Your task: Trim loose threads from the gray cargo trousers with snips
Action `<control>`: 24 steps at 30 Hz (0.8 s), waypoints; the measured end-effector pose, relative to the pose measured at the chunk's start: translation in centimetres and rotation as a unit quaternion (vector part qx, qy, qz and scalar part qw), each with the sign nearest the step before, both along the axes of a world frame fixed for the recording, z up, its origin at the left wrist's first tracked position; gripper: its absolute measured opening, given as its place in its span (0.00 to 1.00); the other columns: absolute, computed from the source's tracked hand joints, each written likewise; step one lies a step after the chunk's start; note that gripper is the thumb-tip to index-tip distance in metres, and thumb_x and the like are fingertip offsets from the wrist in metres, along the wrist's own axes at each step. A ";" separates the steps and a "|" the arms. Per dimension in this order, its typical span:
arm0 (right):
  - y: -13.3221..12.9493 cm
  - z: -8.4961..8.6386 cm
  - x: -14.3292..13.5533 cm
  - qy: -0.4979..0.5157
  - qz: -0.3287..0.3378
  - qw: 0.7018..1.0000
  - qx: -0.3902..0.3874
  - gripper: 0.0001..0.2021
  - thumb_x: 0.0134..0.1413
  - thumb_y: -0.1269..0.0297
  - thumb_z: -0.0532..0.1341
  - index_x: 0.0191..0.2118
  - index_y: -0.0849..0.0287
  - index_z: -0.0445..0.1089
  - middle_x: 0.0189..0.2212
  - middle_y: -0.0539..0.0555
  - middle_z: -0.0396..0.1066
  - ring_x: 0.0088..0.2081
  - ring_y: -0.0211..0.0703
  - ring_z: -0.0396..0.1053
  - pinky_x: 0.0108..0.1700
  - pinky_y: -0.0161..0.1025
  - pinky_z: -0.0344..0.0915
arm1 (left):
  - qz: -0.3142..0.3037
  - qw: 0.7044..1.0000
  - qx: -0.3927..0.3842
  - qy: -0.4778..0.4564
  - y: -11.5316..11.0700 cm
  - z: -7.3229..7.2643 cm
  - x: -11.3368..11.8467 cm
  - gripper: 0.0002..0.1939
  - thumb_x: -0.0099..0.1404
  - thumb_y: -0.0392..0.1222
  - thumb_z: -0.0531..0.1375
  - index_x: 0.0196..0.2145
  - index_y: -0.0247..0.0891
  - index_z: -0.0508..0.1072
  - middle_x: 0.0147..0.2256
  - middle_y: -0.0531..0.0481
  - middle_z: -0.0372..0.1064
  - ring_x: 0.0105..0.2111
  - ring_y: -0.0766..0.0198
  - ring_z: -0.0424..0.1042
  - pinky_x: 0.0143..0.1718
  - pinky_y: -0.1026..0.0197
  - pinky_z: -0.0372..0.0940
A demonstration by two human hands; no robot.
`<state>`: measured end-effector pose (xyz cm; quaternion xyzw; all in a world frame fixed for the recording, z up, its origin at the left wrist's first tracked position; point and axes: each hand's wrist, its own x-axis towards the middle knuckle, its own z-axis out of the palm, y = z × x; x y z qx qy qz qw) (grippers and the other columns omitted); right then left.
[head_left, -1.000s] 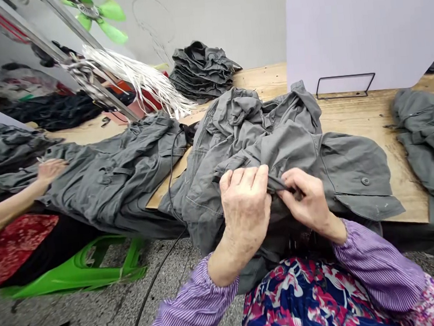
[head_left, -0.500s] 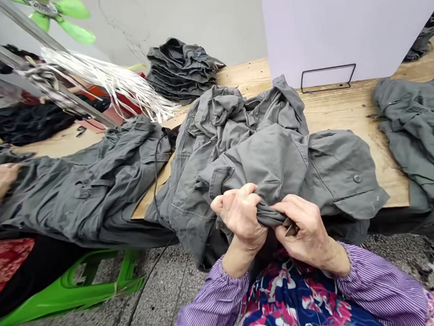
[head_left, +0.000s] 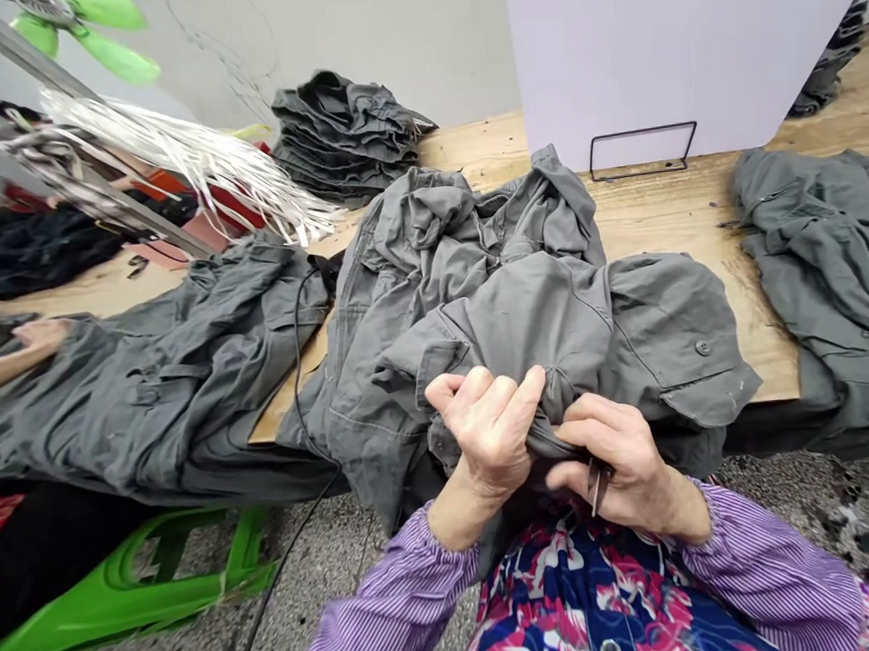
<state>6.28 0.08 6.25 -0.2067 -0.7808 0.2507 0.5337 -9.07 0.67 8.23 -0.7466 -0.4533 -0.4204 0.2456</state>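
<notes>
A grey garment [head_left: 545, 307] lies bunched at the table's front edge, with a buttoned pocket flap on its right side. My left hand [head_left: 484, 432] is closed on a gathered fold of it. Beside it, my right hand [head_left: 626, 461] is closed, with a pair of small metal thread snips [head_left: 597, 483] in the palm, the tips pointing down. Its thumb and forefinger are at the same fold; whether they pinch the cloth is hard to tell. The cloth under my fingers is partly hidden.
Left, a person's hand [head_left: 44, 336] rests on another grey garment [head_left: 153, 378]. White strips [head_left: 196, 164] hang from a metal pole. Behind stand a folded grey stack [head_left: 344, 137] and a white panel [head_left: 653, 37]. More grey clothing [head_left: 838, 284] lies right. A green stool [head_left: 125, 601] and black cable [head_left: 274, 579] are below.
My right hand has moved slightly down and opened a little at the thumb, and the snips now point downward. My left hand has shifted its grip on the fold. The view has turned slightly.
</notes>
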 end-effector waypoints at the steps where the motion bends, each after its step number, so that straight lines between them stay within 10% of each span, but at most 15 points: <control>1: 0.2 0.3 0.3 0.019 0.016 0.999 -0.029 0.05 0.55 0.68 0.58 0.37 0.62 0.68 0.27 0.54 0.65 0.28 0.38 0.63 0.28 0.35 0.60 | -0.004 1.000 0.009 -0.009 -0.1 -0.1 -0.1 0.09 0.63 0.33 0.51 0.35 0.38 0.71 0.16 0.56 0.57 0.21 0.69 0.54 0.34 0.56 0.45; 7: 3.1 2.2 1.8 0.030 -0.031 0.995 -0.086 0.10 0.55 0.73 0.58 0.42 0.57 0.70 0.27 0.50 0.64 0.28 0.34 0.62 0.29 0.33 0.60 | -0.038 0.999 0.031 0.009 -0.2 0.2 -0.2 0.08 0.60 0.31 0.53 0.32 0.39 0.72 0.18 0.56 0.61 0.23 0.69 0.56 0.37 0.54 0.47; 13: 5.8 2.6 1.3 -0.044 0.086 0.993 -0.074 0.06 0.55 0.73 0.57 0.36 0.60 0.70 0.27 0.49 0.63 0.28 0.33 0.61 0.30 0.32 0.59 | -0.051 0.998 0.032 0.035 -0.1 0.7 0.4 0.09 0.60 0.31 0.53 0.28 0.39 0.71 0.15 0.57 0.57 0.22 0.70 0.54 0.37 0.55 0.47; 24: 4.5 2.4 3.7 0.092 -0.026 0.964 -0.247 0.12 0.60 0.57 0.54 0.29 0.58 0.58 0.23 0.46 0.53 0.22 0.32 0.51 0.23 0.32 0.50 | -0.055 0.997 0.040 0.038 0.2 0.6 0.0 0.11 0.64 0.34 0.50 0.31 0.42 0.70 0.15 0.59 0.53 0.20 0.71 0.53 0.34 0.57 0.47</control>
